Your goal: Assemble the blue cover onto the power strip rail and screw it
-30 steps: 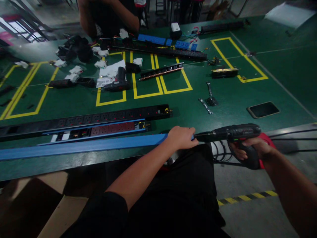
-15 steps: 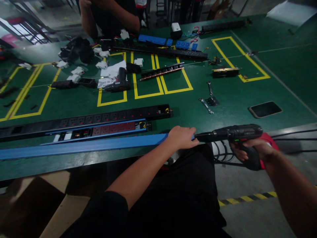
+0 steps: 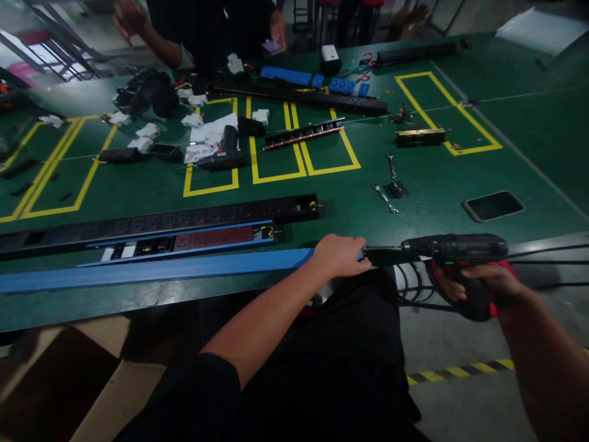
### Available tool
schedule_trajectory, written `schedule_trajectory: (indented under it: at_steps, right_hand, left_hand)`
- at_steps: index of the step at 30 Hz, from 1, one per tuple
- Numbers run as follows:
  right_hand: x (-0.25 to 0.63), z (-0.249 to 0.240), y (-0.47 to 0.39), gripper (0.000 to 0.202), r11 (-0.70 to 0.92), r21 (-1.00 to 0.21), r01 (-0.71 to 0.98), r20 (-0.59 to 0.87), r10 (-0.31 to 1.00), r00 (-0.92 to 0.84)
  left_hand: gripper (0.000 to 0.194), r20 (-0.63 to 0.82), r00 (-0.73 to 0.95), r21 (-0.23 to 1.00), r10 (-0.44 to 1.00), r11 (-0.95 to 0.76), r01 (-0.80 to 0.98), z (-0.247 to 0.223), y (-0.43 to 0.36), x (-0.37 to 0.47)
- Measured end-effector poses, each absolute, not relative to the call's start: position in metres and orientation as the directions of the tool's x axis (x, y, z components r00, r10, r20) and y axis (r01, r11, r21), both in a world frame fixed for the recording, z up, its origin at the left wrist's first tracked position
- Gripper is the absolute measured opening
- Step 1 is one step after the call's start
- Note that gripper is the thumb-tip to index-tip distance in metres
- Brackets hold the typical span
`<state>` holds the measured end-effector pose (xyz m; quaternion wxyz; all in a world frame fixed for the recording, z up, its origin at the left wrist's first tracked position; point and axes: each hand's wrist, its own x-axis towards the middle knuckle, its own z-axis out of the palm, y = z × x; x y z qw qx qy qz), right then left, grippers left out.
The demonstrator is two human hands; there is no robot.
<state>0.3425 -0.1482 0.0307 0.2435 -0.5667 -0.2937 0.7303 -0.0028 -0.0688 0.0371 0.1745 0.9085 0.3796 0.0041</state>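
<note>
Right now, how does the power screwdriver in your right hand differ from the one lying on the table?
The held screwdriver is gripped by the right hand, level, tip at the blue strip's end under the left hand. The table screwdriver lies untouched, farther off, inside a yellow box. Both are dark, pistol-shaped.

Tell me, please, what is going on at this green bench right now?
A person holds the end of a long blue strip with the left hand and grips a cordless screwdriver in the right hand, its tip pointed at that end. Two open socket strips lie just beyond on the green table. Another person's hands are busy at the far side.
</note>
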Motion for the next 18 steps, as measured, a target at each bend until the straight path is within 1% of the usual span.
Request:
schedule_trajectory:
  at_steps: [2, 4, 7, 10, 14, 18]
  right_hand:
    - [0.339, 0.033, -0.15, 0.032, -0.711, -0.703, -0.022, -0.701, 0.697, -0.15]
    - [0.333, 0.035, -0.151, 0.032, -0.695, -0.719, -0.02, -0.688, 0.714, -0.129]
    - [0.322, 0.035, -0.153, 0.031, -0.624, -0.78, -0.046, -0.61, 0.775, -0.163]
    - [0.311, 0.037, -0.154, 0.03, -0.535, -0.842, -0.066, -0.53, 0.844, -0.083]
    - [0.296, 0.044, -0.149, 0.029, -0.501, -0.865, -0.021, -0.501, 0.863, 0.057]
    - [0.286, 0.046, -0.142, 0.031, -0.47, -0.882, 0.036, -0.464, 0.88, 0.106]
  left_hand:
    - [0.04, -0.135, 0.711, 0.32, 0.69, -0.649, 0.691, 0.038, -0.069, -0.003]
    - [0.04, -0.131, 0.712, 0.323, 0.69, -0.649, 0.688, 0.039, -0.069, -0.003]
    - [0.04, -0.113, 0.715, 0.333, 0.69, -0.652, 0.682, 0.038, -0.069, -0.003]
    - [0.041, -0.12, 0.715, 0.334, 0.689, -0.65, 0.682, 0.036, -0.069, -0.003]
    - [0.042, -0.131, 0.71, 0.328, 0.692, -0.646, 0.69, 0.035, -0.068, -0.003]
    - [0.042, -0.136, 0.711, 0.34, 0.689, -0.642, 0.687, 0.038, -0.068, -0.003]
